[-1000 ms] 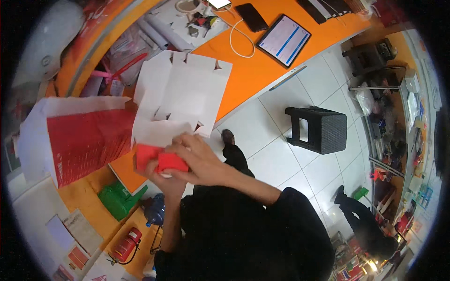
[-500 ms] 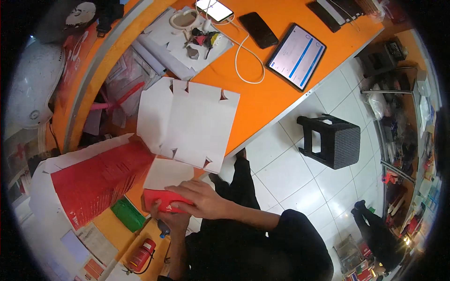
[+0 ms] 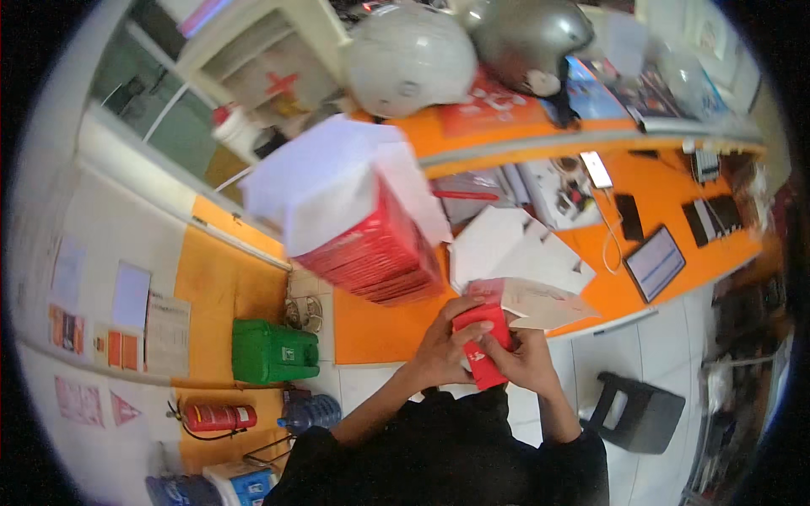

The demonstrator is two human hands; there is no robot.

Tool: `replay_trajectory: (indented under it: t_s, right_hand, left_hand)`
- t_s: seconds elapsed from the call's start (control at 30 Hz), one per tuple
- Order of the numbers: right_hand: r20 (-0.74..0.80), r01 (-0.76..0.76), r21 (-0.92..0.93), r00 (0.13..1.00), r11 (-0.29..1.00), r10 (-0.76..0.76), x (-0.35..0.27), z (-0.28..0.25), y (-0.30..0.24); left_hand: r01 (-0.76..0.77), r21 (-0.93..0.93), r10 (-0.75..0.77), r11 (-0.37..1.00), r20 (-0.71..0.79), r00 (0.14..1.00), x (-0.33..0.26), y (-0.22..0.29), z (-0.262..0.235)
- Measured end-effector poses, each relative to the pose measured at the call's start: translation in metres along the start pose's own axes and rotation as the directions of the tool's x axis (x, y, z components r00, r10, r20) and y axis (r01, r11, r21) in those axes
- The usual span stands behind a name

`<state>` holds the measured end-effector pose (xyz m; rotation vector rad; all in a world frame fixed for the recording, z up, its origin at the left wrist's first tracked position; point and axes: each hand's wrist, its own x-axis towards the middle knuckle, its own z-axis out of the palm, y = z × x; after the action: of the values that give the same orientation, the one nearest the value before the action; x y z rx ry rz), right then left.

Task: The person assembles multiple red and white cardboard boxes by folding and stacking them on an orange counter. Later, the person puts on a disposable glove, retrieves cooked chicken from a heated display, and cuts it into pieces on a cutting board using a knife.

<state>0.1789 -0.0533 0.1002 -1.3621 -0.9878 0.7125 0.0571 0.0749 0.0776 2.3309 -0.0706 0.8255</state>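
A red cardboard box [image 3: 488,364] with a pale open flap [image 3: 540,305] is between my two hands, just over the near edge of the orange desk [image 3: 380,333]. My left hand [image 3: 439,346] wraps its left side, fingers across the red face. On the other side my right hand [image 3: 525,358] grips the box, thumb on its front. Behind it lies a flat white cardboard blank [image 3: 506,249] with notched edges. To the left stands a tall stack of red-and-white folded cardboard [image 3: 371,261], close to the desk's left end.
Two helmets [image 3: 409,63] sit on the raised shelf at the back. A tablet [image 3: 656,263], a black phone [image 3: 629,218] and a white cable lie to the right. A black stool [image 3: 637,413] stands right, a green bin [image 3: 274,350] and fire extinguisher [image 3: 219,417] left.
The view has swung left, so the desk things appear farther right. My right hand has shifted from over the box to its right side, and the box is tilted more upright.
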Motion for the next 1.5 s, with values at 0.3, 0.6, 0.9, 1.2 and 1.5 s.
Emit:
replay_trajectory:
  t_s: [0.3, 0.6, 0.9, 1.2, 1.5]
  right_hand:
    - [0.072, 0.269, -0.359, 0.963, 0.894, -0.261, 0.048, 0.141, -0.091]
    - [0.504, 0.638, -0.691, 0.762, 0.339, -0.406, 0.182, 0.234, -0.183]
    - [0.489, 0.500, -0.843, 0.866, 0.198, -0.103, 0.284, 0.268, -0.172]
    - [0.417, 0.464, -0.868, 0.874, 0.177, -0.249, 0.302, 0.253, -0.144]
    - [0.319, 0.325, -0.945, 0.942, 0.043, -0.106, 0.305, 0.271, -0.119]
  left_hand:
    - [0.006, 0.113, 0.009, 0.994, -0.127, 0.992, -0.043, 0.009, -0.170]
    - [0.160, 0.113, -0.133, 0.981, -0.219, 0.967, -0.066, -0.153, -0.291]
    - [0.140, 0.074, -0.120, 0.987, -0.225, 0.967, -0.043, -0.152, -0.287]
    - [-0.029, 0.230, 0.090, 0.973, -0.258, 0.962, -0.042, -0.165, -0.283]
    - [-0.010, 0.301, 0.060, 0.954, -0.156, 0.986, -0.032, -0.174, -0.285]
